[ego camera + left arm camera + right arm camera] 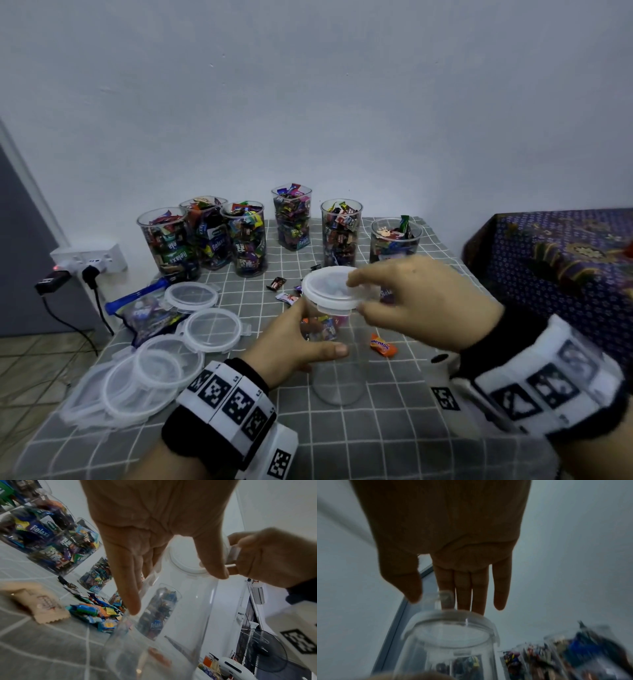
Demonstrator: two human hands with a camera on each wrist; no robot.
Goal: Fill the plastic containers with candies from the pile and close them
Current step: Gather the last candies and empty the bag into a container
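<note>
Orange Mentos candy [383,345] beside container [337,377]; "Relaxa" wrappers.

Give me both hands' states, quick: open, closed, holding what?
Left hand: closed around the clear container, gripping its side.
Right hand: holding the white lid by its rim, on top of that container.

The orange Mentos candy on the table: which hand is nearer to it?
Right. The right hand hovers just above the orange candy, holding the lid; the left hand grips the container beyond it.
</note>
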